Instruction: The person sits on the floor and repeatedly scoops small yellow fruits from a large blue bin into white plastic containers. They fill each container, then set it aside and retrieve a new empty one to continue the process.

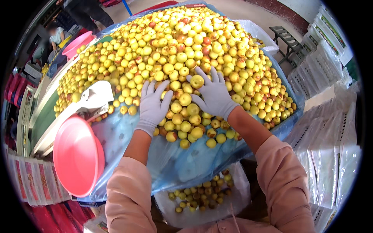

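A large heap of yellow-green jujubes, some with red-brown patches, covers a table lined with blue plastic sheet. Both my hands wear pale thin gloves and reach into the near part of the heap. My left hand rests on the fruit with fingers spread and thumb apart. Just to its right, my right hand has its fingers stretched out over the heap. One larger-looking jujube lies against its fingers, not visibly gripped. Several jujubes sit between the two hands.
A pink basin stands at the left beside a white scoop-like piece. Below the table edge, a lined container holds more jujubes. Stacked white plastic crates line the right, near a folding stool. Another person is far left.
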### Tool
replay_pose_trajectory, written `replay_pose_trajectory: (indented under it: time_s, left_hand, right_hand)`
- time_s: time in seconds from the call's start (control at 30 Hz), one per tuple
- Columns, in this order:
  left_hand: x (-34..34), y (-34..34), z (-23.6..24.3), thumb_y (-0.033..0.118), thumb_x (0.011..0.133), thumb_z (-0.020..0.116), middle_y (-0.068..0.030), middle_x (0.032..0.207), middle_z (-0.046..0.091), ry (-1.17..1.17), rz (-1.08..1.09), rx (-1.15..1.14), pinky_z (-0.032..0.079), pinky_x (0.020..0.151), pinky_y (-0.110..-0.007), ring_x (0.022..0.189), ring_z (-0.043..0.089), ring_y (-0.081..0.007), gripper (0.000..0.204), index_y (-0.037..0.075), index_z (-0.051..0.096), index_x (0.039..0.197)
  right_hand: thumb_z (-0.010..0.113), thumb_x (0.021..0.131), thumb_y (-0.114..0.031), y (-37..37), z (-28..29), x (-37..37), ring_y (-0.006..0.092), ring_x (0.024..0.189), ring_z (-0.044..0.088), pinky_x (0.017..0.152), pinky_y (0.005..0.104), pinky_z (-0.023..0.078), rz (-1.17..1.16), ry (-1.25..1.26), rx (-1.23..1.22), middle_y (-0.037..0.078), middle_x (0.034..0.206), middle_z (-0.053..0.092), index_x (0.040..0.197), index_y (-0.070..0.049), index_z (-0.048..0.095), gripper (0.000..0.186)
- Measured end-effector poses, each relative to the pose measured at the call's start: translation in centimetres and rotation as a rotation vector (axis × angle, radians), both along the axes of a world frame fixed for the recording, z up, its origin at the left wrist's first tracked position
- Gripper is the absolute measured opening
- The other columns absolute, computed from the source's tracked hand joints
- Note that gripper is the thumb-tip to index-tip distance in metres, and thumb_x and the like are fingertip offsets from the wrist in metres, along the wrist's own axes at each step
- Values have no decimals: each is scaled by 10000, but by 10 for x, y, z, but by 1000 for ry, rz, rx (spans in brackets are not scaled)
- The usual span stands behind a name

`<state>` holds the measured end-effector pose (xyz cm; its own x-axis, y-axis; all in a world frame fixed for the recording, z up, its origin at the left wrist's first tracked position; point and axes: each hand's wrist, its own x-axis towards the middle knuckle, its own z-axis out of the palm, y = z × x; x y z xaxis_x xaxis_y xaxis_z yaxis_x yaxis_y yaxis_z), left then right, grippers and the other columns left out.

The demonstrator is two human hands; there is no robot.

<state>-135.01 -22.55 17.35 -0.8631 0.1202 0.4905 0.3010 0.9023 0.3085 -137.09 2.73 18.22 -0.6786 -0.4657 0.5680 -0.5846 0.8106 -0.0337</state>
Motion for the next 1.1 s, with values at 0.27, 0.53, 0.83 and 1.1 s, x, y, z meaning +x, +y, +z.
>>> replay_pose_trajectory:
  time_s: [0.27, 0.53, 0.83, 1.1]
  left_hand:
    - [139, -32, 10, 366, 1048, 524, -207, 1513, 536, -178, -98, -134, 275, 1221, -536, 1441, 413, -467, 441, 186, 626, 1437]
    - [196, -50, 7, 276, 1079, 494, -198, 1332, 658, -264, 92, 436, 480, 1053, -401, 1215, 631, -366, 367, 58, 653, 1328]
    - [187, 15, -10, 332, 1034, 607, -183, 1149, 733, -365, -52, 659, 539, 939, -395, 1073, 695, -363, 362, 105, 671, 1307]
    - [253, 30, 18, 302, 1019, 622, -205, 1139, 700, -480, -235, 461, 540, 900, -442, 1034, 677, -396, 335, 113, 657, 1293]
  right_hand:
    - [575, 1011, -382, 82, 20, 95, 443, 1315, 526, 1132, 513, 391, 164, -361, -38, 150, 1329, 636, 1367, -171, 638, 418]
    - [664, 941, -478, 124, 23, 155, 368, 1074, 677, 924, 462, 549, -74, -683, -242, 185, 1138, 660, 1278, -155, 669, 467]
    - [677, 938, -507, 2, 15, 173, 353, 1058, 681, 917, 428, 550, 214, -757, -222, 148, 1251, 624, 1330, -159, 635, 526]
    - [676, 920, -521, 10, 22, 225, 377, 1056, 673, 855, 465, 566, 371, -708, -45, 144, 1275, 597, 1295, -136, 610, 541]
